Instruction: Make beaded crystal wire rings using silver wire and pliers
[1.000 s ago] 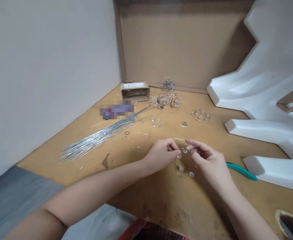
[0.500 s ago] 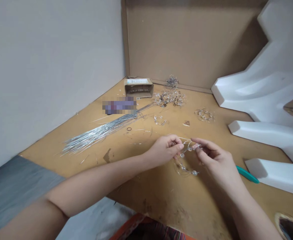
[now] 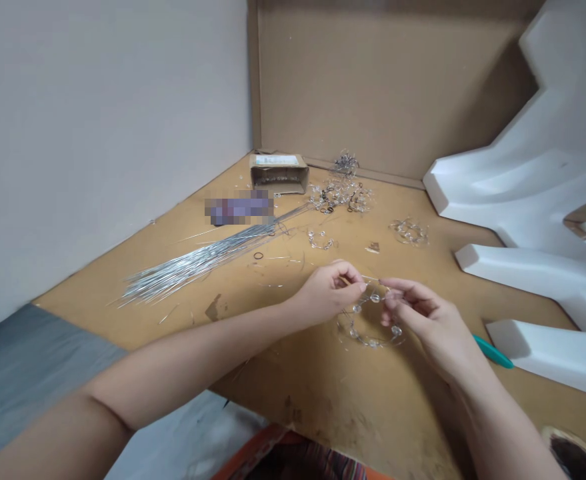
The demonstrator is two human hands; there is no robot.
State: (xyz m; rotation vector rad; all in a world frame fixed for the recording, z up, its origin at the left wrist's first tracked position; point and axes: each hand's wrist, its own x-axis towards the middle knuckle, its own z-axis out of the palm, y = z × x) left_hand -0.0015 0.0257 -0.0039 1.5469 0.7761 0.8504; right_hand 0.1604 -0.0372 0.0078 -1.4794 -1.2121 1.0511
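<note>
Between my hands, above the table, hangs a ring of thin silvery wire with clear beads (image 3: 373,343). My left hand (image 3: 333,292) pinches the wire at the upper left of the ring, thumb and fingers pressed together. On the right side, my right hand (image 3: 417,310) pinches the wire too, its fingertips just across from the left ones. A short stretch of wire spans the gap between them. A smaller beaded wire piece (image 3: 320,240) lies on the table beyond my hands, and a beaded wire ring (image 3: 410,232) lies farther right.
A bundle of straight wires (image 3: 207,257) lies on the brown table (image 3: 293,380). Behind it stand an open small cardboard box (image 3: 279,180) and a heap of beaded wire (image 3: 340,193). White foam pieces (image 3: 517,263) line the right, near a teal handle (image 3: 493,351).
The beaded ring has swung and turned, now showing a rounder opening below my hands. Both hands keep their pinch and have shifted only slightly.
</note>
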